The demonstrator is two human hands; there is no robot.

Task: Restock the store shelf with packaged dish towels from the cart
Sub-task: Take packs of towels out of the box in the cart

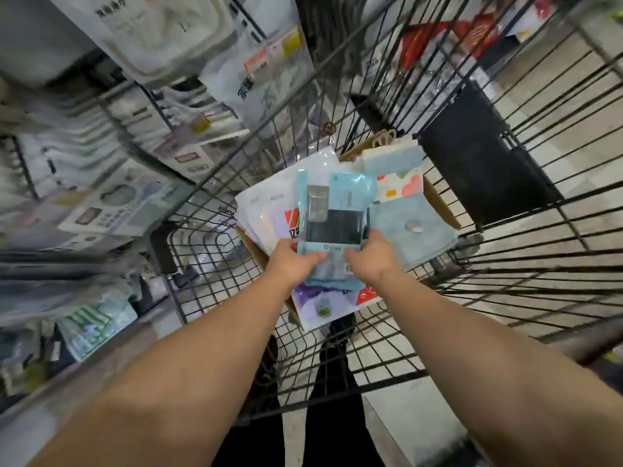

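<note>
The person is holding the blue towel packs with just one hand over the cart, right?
Not quite. Both hands hold them: the left hand grips the left edge of the blue towel packs and the right hand grips the right edge. The head view shows it. The rest is right: the packs are over the cart.

light: dim, even | blur: left side smeared | edges: wide-angle bending
</note>
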